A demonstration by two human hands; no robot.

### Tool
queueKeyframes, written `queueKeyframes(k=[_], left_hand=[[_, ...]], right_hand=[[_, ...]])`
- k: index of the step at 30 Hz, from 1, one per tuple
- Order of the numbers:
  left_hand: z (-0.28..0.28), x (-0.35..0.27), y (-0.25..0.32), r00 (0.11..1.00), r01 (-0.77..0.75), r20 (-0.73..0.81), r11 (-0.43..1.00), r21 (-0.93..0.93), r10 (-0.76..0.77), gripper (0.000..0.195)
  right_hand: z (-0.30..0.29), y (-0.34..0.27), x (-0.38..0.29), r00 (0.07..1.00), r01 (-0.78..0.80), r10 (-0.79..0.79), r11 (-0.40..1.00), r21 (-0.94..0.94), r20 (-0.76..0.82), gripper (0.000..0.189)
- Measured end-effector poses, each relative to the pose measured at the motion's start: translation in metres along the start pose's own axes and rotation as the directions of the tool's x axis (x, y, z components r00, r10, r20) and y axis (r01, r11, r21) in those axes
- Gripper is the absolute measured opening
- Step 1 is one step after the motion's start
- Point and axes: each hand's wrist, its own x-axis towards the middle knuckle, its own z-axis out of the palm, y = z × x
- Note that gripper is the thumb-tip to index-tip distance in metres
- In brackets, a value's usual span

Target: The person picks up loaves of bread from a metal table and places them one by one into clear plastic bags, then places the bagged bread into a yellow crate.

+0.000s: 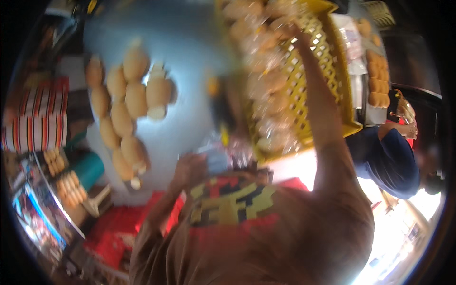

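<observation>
My right hand (286,30) reaches into a yellow plastic crate (342,85) and touches bread rolls in clear plastic bags (265,71), which fill its left side; blur hides whether it grips one. My left hand (190,167) is near the front edge of a pale metal table (160,135), beside clear plastic bags (217,160); its fingers are too blurred to read. Several unwrapped bread rolls (123,117) lie on the table to the left, some with pale filling or slices showing at their ends. A blurred dark object with yellow parts (221,103) is beside the crate.
At the right are a tray of bread rolls (378,78) and a person in dark blue (388,160). More rolls (71,188) are at the lower left, near a teal cylindrical object (87,169). A striped cloth (39,119) hangs at the far left. Red material (114,235) is below the table.
</observation>
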Motion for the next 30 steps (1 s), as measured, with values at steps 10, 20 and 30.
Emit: queueKeyframes(k=[10,20,30], left_hand=[[0.003,-0.010,-0.032,0.990,-0.144,0.021,0.980,0.135,0.142,0.021],[-0.004,-0.007,-0.041,0.956,-0.286,-0.029,0.952,0.111,0.291,0.016],[-0.083,0.001,0.030,0.718,-0.396,-0.635,0.918,-0.032,0.287,0.018]], right_hand=[[0.037,-0.076,-0.421,0.547,0.218,0.071,0.950,-0.224,0.834,0.026],[0.064,0.091,-0.464,0.515,0.777,-0.258,0.543,-0.318,0.817,0.017],[0.104,-0.024,-0.459,0.788,0.212,-0.037,0.953,-0.214,0.614,0.008]])
